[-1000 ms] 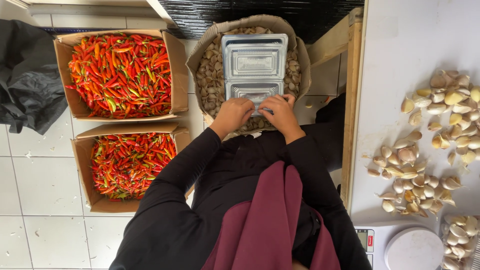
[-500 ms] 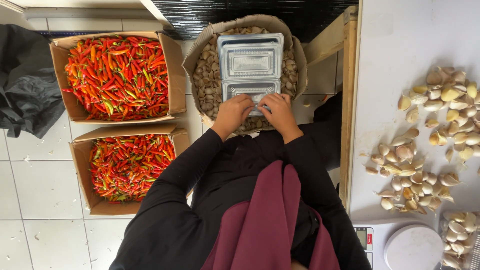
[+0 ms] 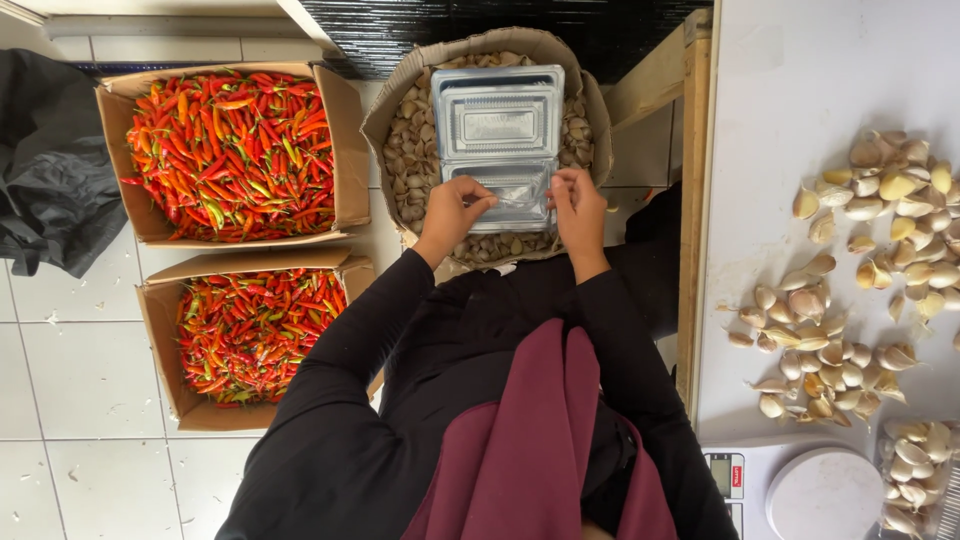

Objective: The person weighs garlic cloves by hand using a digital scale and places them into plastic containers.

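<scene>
A: Where did the clear hinged container (image 3: 500, 140) lie?

B: On the sack of garlic cloves (image 3: 410, 170), long axis running away from me. My left hand (image 3: 458, 208) and right hand (image 3: 578, 200) pinched its near edge, equally close.

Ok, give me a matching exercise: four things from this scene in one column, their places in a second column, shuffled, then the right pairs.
Things:
1. clear plastic container
2. kitchen scale
3. black bag
4. loose garlic cloves

Places:
A. crumpled on the tiled floor at the far left
B. on the white table, bottom corner
C. spread over the white table
D. open, on top of the sack of garlic, at both hands

Pairs: 1-D, 2-B, 3-A, 4-C
</scene>
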